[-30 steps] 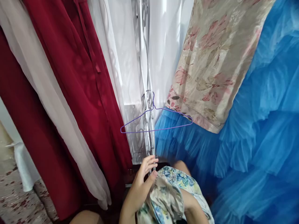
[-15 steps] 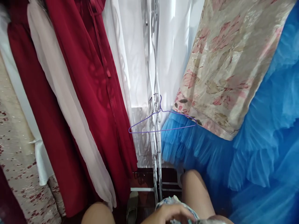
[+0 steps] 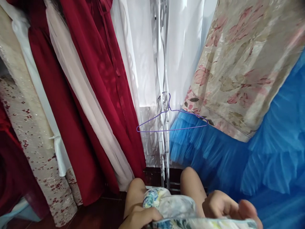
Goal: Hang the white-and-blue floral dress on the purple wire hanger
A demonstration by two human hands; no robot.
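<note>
Left hand (image 3: 144,218) closed on the floral cloth (image 3: 177,206) at its left end — cloth lies between both hands, near edge running left to right, bunched part nearer the left; right hand (image 3: 230,206) at the right end, fingers curled — can't tell if pinching.

The left hand (image 3: 144,217) shows only partly; the right hand (image 3: 227,205) is loosely curled.
</note>
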